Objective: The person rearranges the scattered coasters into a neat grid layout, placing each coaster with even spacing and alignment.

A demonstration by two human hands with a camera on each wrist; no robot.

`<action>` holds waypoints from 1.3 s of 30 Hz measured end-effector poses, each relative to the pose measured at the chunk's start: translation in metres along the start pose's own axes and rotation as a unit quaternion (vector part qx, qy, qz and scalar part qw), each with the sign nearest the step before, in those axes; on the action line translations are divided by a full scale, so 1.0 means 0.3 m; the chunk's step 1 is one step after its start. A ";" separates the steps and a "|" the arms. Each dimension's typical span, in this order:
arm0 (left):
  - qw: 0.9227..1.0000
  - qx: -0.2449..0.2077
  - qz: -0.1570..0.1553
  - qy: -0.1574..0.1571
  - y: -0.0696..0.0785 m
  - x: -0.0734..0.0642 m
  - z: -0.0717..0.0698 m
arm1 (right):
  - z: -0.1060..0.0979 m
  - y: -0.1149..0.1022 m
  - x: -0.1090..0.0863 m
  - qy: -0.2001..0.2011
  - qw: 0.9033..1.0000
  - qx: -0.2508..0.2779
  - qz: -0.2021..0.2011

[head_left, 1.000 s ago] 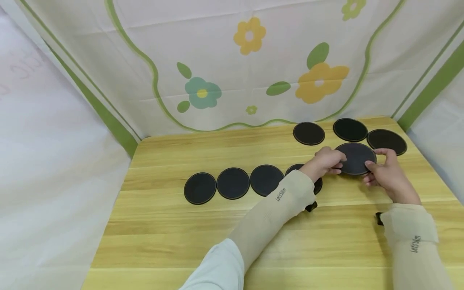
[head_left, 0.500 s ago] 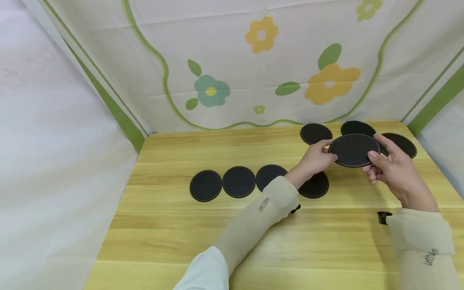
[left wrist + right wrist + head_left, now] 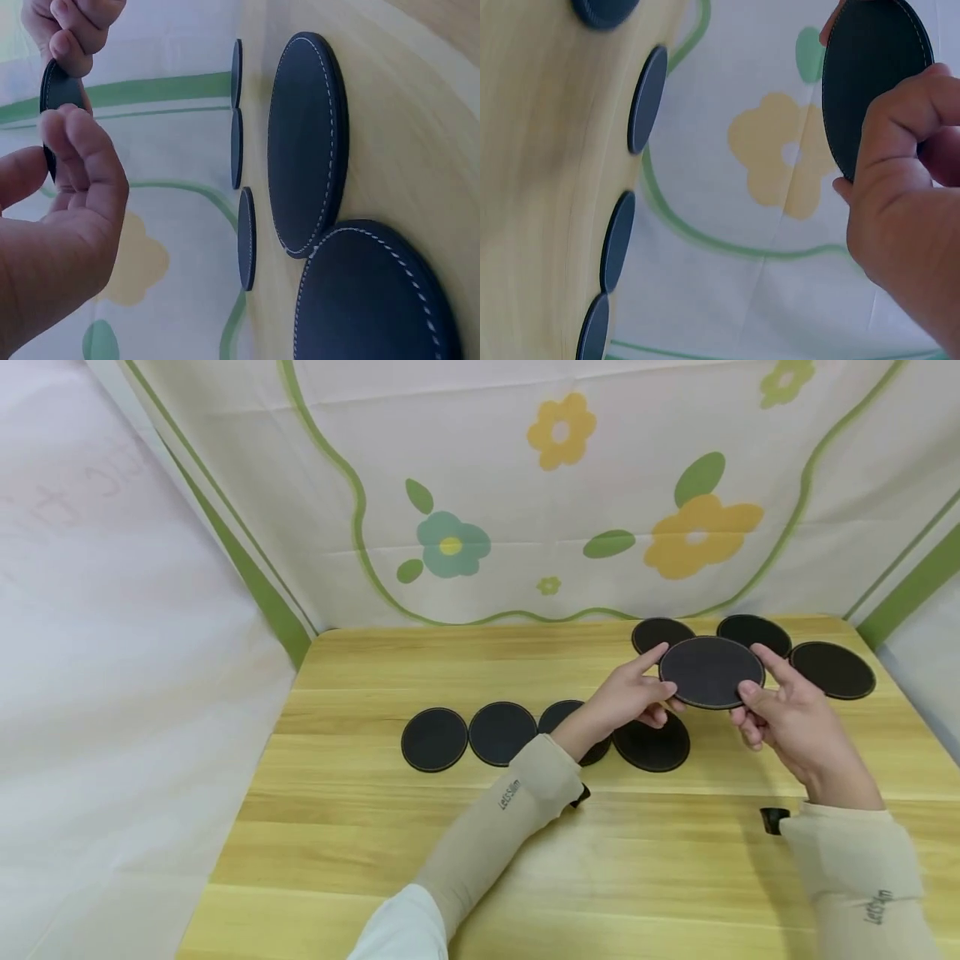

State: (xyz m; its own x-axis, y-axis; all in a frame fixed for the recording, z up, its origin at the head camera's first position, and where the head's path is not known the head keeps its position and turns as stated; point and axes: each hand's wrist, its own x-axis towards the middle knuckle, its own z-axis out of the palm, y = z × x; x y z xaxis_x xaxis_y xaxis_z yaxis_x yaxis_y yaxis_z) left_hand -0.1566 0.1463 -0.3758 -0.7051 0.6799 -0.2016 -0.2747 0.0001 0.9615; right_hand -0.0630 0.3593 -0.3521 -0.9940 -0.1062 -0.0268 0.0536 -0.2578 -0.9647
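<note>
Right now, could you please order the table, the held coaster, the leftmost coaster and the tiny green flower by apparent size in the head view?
1. Table
2. Held coaster, perhaps enlarged by nearness to the camera
3. Leftmost coaster
4. Tiny green flower

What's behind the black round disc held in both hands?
Head view, past its upper edge: part of a black round disc, another black round disc and yellow wooden table; what the held disc covers is hidden.
</note>
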 end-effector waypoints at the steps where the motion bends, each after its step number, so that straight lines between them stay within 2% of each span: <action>1: 1.000 -0.009 0.002 -0.005 -0.003 -0.008 -0.013 | 0.010 0.003 0.002 -0.003 1.000 0.002 -0.002; 4: 0.999 -0.033 0.014 -0.021 -0.006 -0.034 -0.050 | 0.044 0.015 0.007 -0.008 1.000 0.005 -0.010; 10: 0.997 -0.039 0.038 -0.051 -0.004 -0.093 -0.117 | 0.108 0.042 0.016 -0.029 0.999 -0.004 -0.019; 18: 0.994 -0.040 0.043 -0.090 -0.004 -0.165 -0.184 | 0.164 0.053 0.029 -0.060 0.997 -0.047 -0.013; 30: 0.989 0.009 0.052 -0.135 -0.024 -0.263 -0.299 | 0.237 0.097 0.039 -0.111 0.986 -0.125 -0.011; 39: 0.986 0.039 0.062 -0.147 -0.003 -0.345 -0.356 | 0.285 0.099 0.050 -0.184 0.978 -0.101 -0.017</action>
State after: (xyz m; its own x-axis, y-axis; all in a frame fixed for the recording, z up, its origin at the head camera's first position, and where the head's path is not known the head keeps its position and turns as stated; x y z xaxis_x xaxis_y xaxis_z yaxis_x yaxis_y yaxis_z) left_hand -0.1532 -0.0023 -0.3758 -0.5064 0.8618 -0.0304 -0.1397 -0.0473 0.9891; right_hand -0.0681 0.2678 -0.3588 -0.8910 -0.4492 0.0661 -0.0352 -0.0769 -0.9964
